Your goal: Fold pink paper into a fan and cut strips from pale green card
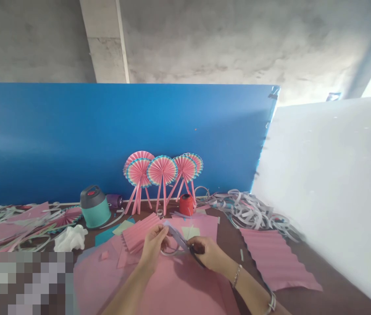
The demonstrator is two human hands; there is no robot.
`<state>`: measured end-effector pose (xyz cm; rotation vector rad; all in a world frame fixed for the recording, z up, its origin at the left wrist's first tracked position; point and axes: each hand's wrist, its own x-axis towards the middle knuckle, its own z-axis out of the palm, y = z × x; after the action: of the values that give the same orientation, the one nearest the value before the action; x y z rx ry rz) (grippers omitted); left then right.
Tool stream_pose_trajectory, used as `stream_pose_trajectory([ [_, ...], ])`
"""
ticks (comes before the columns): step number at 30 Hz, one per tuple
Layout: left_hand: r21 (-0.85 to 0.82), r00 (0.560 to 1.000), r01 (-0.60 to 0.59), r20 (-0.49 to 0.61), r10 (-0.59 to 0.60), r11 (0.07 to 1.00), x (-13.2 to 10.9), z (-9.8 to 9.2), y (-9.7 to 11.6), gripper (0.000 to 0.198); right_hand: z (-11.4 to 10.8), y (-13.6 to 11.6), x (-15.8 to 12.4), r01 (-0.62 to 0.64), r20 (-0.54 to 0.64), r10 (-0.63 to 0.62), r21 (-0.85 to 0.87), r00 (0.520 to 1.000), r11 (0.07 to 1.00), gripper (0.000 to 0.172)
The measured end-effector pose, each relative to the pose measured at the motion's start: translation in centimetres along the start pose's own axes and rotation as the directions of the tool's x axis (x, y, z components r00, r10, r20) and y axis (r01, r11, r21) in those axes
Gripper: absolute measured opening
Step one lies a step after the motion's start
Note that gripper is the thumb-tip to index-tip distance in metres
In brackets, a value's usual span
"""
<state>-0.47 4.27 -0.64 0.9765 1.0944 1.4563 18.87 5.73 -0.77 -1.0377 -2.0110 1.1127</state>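
Over the pink paper sheets point(185, 288) at the table's middle, my left hand point(154, 245) pinches a pale lilac piece of paper point(176, 234) between thumb and fingers. My right hand point(210, 253) is closed around dark-handled scissors point(197, 256), whose blades lie at the paper. A thin pale strip curls down beneath the paper, between my hands. Just left of my left hand lies a pleated pink paper point(139, 232). Whether the blades are apart or together I cannot make out.
Pink pleated paper fans point(162, 170) on sticks lean against the blue panel point(73, 131). Nearby stand a teal-and-grey container point(95, 212) and a red one point(187, 204). Paper strips point(251, 210) heap at right, above a wavy pink sheet point(277, 258). Crumpled white tissue point(70, 238) lies left.
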Motion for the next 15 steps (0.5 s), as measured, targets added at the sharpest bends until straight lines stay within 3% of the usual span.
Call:
stream_pose_trajectory([
  [15, 0.009, 0.993, 0.081, 0.080, -0.081, 0.997, -0.78, 0.96, 0.02, 0.035, 0.11, -0.45, -0.16, -0.009, 0.013, 0.009, 0.034, 1.000, 0.999, 0.023],
])
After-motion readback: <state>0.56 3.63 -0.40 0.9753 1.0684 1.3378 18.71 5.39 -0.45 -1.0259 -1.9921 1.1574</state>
